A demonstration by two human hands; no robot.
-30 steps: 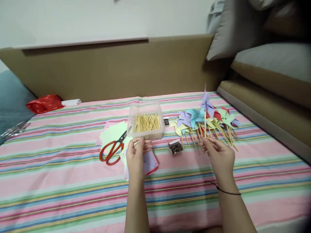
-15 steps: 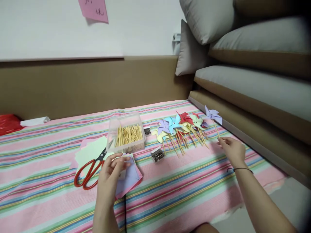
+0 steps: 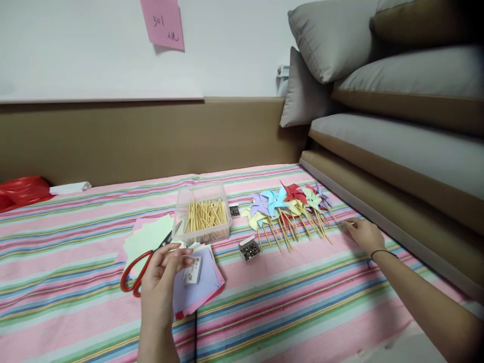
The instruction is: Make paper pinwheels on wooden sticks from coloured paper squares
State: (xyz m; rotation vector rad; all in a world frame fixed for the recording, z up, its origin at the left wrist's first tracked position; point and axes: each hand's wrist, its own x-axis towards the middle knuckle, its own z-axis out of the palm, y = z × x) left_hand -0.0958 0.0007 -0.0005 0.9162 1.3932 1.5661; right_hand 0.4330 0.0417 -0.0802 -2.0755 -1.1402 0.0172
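My right hand [image 3: 361, 235] pinches the lower end of a pinwheel's wooden stick [image 3: 336, 218]. Its purple paper head [image 3: 320, 193] rests at the right end of a row of finished pinwheels [image 3: 278, 200] in purple, blue, red, yellow and green. My left hand [image 3: 164, 269] hovers with loosely curled fingers apart and nothing visible in them. Under it lies a stack of coloured paper squares [image 3: 202, 287], purple on top, bearing a small white printed box [image 3: 192, 270]. Red-handled scissors [image 3: 138, 269] lie partly behind my left hand, over pale green and pink sheets [image 3: 147, 239].
A clear plastic tub [image 3: 181, 206] of wooden sticks stands mid-cloth. Two small boxes of metal pins, one nearer [image 3: 249, 249] and one behind [image 3: 234, 210], sit beside it. Stacked cushions [image 3: 397, 136] border the right side. A red plastic bag [image 3: 26, 191] lies far left.
My right hand has lowered the purple pinwheel from beyond the row onto its right end. The left hand stays by the paper stack, and the view has tilted slightly.
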